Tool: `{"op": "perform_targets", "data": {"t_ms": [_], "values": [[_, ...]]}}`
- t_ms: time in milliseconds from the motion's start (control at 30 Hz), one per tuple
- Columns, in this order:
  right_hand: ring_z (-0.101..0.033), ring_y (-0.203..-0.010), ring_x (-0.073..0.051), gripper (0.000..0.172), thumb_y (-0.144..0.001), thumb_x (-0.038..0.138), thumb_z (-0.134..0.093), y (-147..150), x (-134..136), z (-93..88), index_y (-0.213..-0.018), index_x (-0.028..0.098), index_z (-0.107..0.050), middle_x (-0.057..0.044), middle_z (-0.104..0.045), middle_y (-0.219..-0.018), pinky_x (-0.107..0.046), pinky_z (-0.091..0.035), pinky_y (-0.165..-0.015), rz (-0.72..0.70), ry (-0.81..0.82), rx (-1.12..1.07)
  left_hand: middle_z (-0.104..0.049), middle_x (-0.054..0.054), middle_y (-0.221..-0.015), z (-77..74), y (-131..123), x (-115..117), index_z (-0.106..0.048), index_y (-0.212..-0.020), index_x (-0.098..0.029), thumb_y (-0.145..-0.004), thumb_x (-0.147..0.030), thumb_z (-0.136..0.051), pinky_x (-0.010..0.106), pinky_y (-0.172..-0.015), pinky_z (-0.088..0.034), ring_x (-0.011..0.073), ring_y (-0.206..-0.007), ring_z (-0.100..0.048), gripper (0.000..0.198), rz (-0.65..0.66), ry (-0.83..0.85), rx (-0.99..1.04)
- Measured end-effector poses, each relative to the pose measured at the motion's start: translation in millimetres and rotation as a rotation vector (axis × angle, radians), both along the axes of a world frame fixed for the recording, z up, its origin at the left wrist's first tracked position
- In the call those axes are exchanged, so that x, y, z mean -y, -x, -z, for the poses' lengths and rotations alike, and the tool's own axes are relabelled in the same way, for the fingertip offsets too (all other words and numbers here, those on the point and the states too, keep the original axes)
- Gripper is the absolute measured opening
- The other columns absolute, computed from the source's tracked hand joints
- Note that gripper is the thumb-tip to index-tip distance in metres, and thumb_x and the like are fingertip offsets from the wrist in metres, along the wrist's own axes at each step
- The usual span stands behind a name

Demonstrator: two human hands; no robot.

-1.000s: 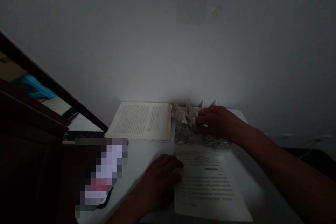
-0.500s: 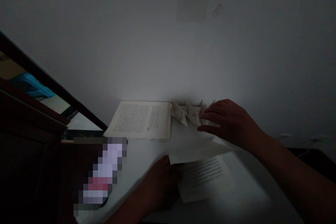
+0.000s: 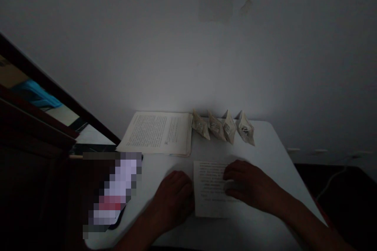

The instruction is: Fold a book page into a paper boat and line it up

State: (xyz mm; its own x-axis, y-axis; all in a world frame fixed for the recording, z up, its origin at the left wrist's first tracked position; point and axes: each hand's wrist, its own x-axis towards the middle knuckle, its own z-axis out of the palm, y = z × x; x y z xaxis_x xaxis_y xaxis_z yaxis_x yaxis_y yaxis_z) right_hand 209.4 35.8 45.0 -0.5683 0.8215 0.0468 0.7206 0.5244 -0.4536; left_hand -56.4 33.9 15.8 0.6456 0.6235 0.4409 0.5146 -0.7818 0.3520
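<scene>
A printed sheet (image 3: 209, 192) lies flat on the white table (image 3: 265, 135), in front of me. My right hand (image 3: 246, 184) rests over the sheet's right part, fingers bent and a little apart, with nothing gripped. At the sheet's left edge is my left hand (image 3: 176, 198), its fingers curled down; whether they hold anything is hidden. Behind the sheet several folded paper boats stand in a row, from the leftmost boat (image 3: 201, 126) to the rightmost boat (image 3: 245, 129). Left of them lies a stack of printed pages (image 3: 156, 133).
A phone with a blurred screen (image 3: 118, 188) lies at the table's left edge. The wall (image 3: 176, 47) rises behind the table. Dark wooden furniture (image 3: 32, 137) stands at the left, and a pale cable (image 3: 331, 182) hangs at the right.
The sheet has come down from a raised, folded-over position to lie flat. My right hand has moved back from the boats onto it. My left hand has shifted slightly left.
</scene>
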Motion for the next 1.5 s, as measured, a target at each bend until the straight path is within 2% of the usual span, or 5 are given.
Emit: {"op": "perform_targets", "data": {"t_ms": [233,500,700,1033,1500], "values": [[-0.055,-0.095,-0.021,0.017,-0.079,0.026,-0.062,4.2,-0.2,-0.3,-0.095,0.021,-0.064,-0.005,-0.065,-0.096,-0.037,-0.040,-0.087,-0.030,-0.021,-0.057,-0.052,0.009,-0.118,-7.1,-2.3,-2.2,-0.055,-0.095,-0.020,-0.064,-0.006,-0.054,0.044,-0.091,-0.039,0.0263,-0.109,-0.045,0.034,0.064,0.068,-0.097],[-0.052,-0.099,-0.027,0.056,-0.061,0.053,-0.072,21.5,36.5,0.9,-0.107,0.024,-0.060,-0.007,-0.060,-0.110,-0.043,-0.041,-0.086,-0.052,-0.018,-0.075,-0.059,0.004,-0.083,-6.4,-14.2,-1.5,-0.050,-0.072,-0.017,-0.065,-0.012,-0.055,0.038,-0.081,-0.040,0.0187,-0.082,-0.052,0.010,0.193,0.080,-0.124],[-0.053,-0.099,-0.025,0.028,-0.073,0.008,-0.052,15.9,52.3,26.9,-0.098,0.020,-0.058,-0.009,-0.061,-0.106,-0.045,-0.041,-0.089,-0.012,-0.200,-0.098,-0.059,0.005,-0.080,-15.2,-19.3,2.0,-0.051,-0.075,-0.017,-0.068,-0.022,-0.058,0.037,-0.075,-0.040,0.0176,-0.074,-0.052,0.011,0.247,0.151,-0.068],[-0.059,-0.098,-0.023,0.022,-0.071,0.010,-0.057,-20.0,62.4,41.6,-0.084,0.024,-0.046,-0.009,-0.058,-0.107,-0.031,-0.050,-0.074,0.189,-0.004,-0.395,-0.056,0.011,-0.114,-30.6,1.3,-8.7,-0.051,-0.114,-0.020,-0.057,-0.033,-0.075,0.042,-0.092,-0.037,0.0269,-0.107,-0.048,0.063,0.274,0.364,0.064],[-0.059,-0.095,-0.021,0.025,-0.071,0.015,-0.062,-18.9,53.2,38.8,-0.082,0.024,-0.042,-0.006,-0.057,-0.103,-0.028,-0.048,-0.073,0.138,0.032,-0.547,-0.061,0.005,-0.094,-1.5,-17.7,-6.9,-0.055,-0.093,-0.016,-0.085,-0.017,-0.049,0.037,-0.079,-0.040,0.0194,-0.089,-0.052,0.011,0.180,0.131,-0.118]]}}
